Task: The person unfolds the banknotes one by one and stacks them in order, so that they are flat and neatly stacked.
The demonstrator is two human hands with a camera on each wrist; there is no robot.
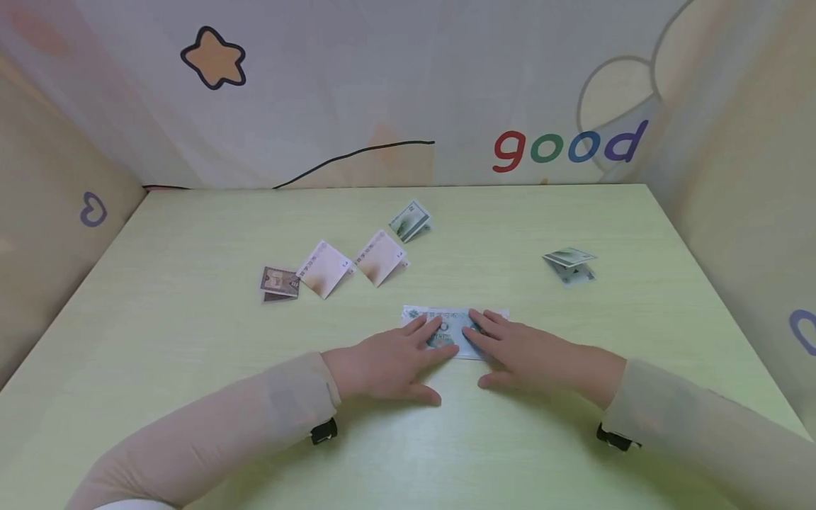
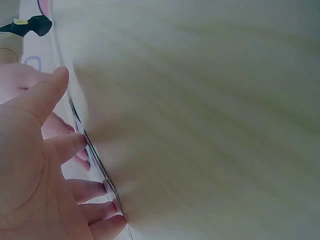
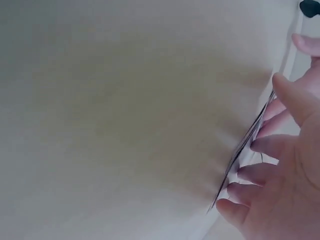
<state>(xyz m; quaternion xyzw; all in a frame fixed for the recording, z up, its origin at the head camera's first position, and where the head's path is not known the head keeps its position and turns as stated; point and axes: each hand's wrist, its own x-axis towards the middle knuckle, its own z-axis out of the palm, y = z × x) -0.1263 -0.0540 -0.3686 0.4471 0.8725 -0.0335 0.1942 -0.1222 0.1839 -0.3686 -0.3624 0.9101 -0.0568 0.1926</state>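
A pale blue-green banknote (image 1: pixel 456 333) lies flat on the table between both hands; several thin edges show along it in the wrist views, so it looks layered. My left hand (image 1: pixel 398 359) rests on its left part with spread, straight fingers (image 2: pixel 85 190). On its right part the fingers of my right hand (image 1: pixel 529 354) press down, also extended. The two thumbs point toward each other on the near side of the note, off it. Parts of the note are hidden under the fingers.
Folded banknotes stand farther back on the table (image 1: pixel 191 340): a brown one (image 1: pixel 280 282), two pale ones (image 1: pixel 324 269) (image 1: pixel 380 258), and a green one (image 1: pixel 411 221). Another folded green note (image 1: pixel 569 265) is at the right. Printed fabric walls (image 1: pixel 357 78) border the table.
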